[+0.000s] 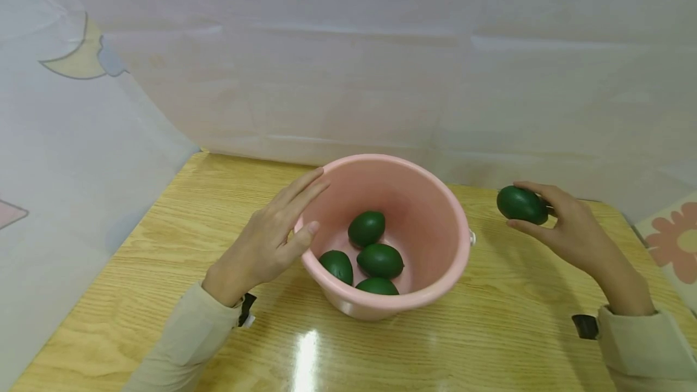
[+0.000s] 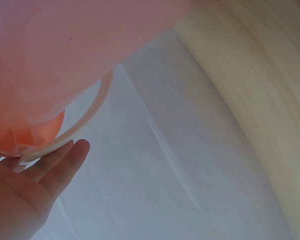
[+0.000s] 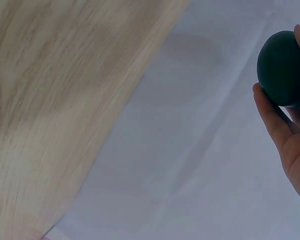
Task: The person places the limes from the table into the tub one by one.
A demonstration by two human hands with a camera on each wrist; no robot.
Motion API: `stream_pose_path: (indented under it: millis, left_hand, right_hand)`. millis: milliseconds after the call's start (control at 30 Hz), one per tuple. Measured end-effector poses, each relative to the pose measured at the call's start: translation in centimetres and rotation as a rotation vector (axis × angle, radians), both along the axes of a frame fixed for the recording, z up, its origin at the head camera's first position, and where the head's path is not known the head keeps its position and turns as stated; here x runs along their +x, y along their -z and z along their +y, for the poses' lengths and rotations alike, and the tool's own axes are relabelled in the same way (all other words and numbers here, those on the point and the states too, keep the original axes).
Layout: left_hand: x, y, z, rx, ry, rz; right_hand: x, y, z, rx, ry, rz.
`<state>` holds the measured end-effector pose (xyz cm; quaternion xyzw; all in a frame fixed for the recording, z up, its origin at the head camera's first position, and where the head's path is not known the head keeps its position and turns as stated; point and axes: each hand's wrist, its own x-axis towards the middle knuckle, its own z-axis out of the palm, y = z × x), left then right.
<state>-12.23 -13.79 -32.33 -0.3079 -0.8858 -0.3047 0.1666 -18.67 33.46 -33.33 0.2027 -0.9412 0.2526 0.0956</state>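
A pink bucket (image 1: 457, 259) stands upright on the wooden table. Several dark green, lemon-shaped fruits (image 1: 380, 261) lie on its bottom, partly cut off from sight by the near wall. My left hand (image 1: 267, 241) rests at the bucket's left rim with its fingers straight. From the left wrist, its fingertips show beside the pale bucket handle (image 2: 97, 102). To the right of the bucket, my right hand (image 1: 572, 228) pinches another dark green fruit (image 1: 520, 204) between thumb and fingers. The right wrist view shows this fruit (image 3: 282, 70) raised against the pale sheet.
The wood-grain table (image 1: 163, 295) reaches back to a pale hanging sheet (image 1: 348, 77) printed with a moon. A white handle joint (image 1: 472, 238) sticks out from the bucket's right side. At far right is a flower print (image 1: 675, 241).
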Motion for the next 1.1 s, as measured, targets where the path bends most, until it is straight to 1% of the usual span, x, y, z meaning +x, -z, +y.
stream_pose_path:
  millis: [300, 633, 867, 1033, 1100]
  left_hand:
    - [0.0, 0.0, 0.1, 0.001, 0.003, 0.006]
    - [0.0, 0.1, 0.0, 0.002, 0.002, 0.006]
    - [-0.1, 0.2, 0.0, 0.002, 0.003, 0.0]
    - [-0.1, 0.1, 0.0, 0.003, 0.007, 0.001]
    - [-0.1, 0.1, 0.0, 0.003, 0.008, 0.001]
  right_hand:
    - [1.0, -0.7, -1.4, -0.051, -0.011, 0.039]
    - [2.0, -1.6, -2.5, -0.062, -0.037, 0.116]
    - [2.4, -2.4, -3.3, -0.087, -0.041, 0.12]
    - [2.8, -3.1, -4.1, -0.108, -0.045, 0.139]
    - [3.0, -3.4, -4.4, -0.108, -0.034, 0.143]
